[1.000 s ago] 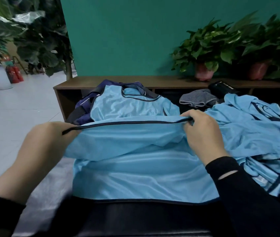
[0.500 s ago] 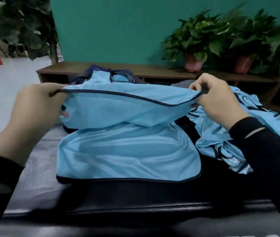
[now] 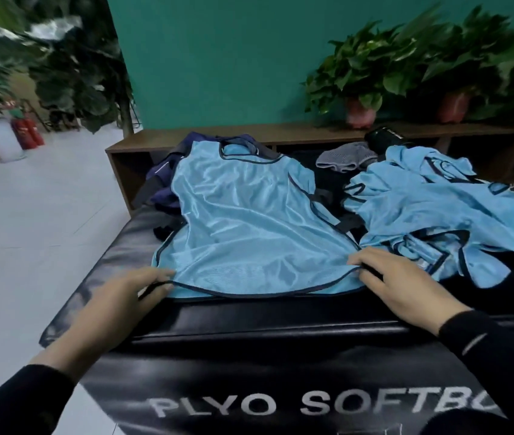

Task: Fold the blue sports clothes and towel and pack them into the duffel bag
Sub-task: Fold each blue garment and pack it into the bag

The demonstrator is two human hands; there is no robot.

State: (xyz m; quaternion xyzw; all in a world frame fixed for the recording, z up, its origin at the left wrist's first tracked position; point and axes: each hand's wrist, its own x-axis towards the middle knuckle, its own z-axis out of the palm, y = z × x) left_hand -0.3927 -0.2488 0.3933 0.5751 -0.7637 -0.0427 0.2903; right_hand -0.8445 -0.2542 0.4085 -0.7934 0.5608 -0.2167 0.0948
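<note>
A light blue mesh vest (image 3: 243, 221) with dark trim lies spread flat on the black padded box (image 3: 249, 321). My left hand (image 3: 123, 298) pinches its near left hem corner. At the near right corner my right hand (image 3: 401, 284) grips the hem with curled fingers. A heap of more light blue sports clothes (image 3: 431, 208) lies to the right of the vest. A folded grey towel (image 3: 345, 158) sits behind it. A dark navy fabric item (image 3: 167, 183) lies under the vest's far left side; I cannot tell whether it is the duffel bag.
A low wooden shelf (image 3: 296, 136) runs behind the box, with two potted plants (image 3: 359, 76) on it. A black object (image 3: 384, 138) lies near the towel. Tiled floor (image 3: 29, 230) lies to the left, with larger plants and red extinguishers (image 3: 26, 133) far left.
Both hands have brought the raised hem down and toward me. The vest that was folded and lifted now lies spread flat on the box.
</note>
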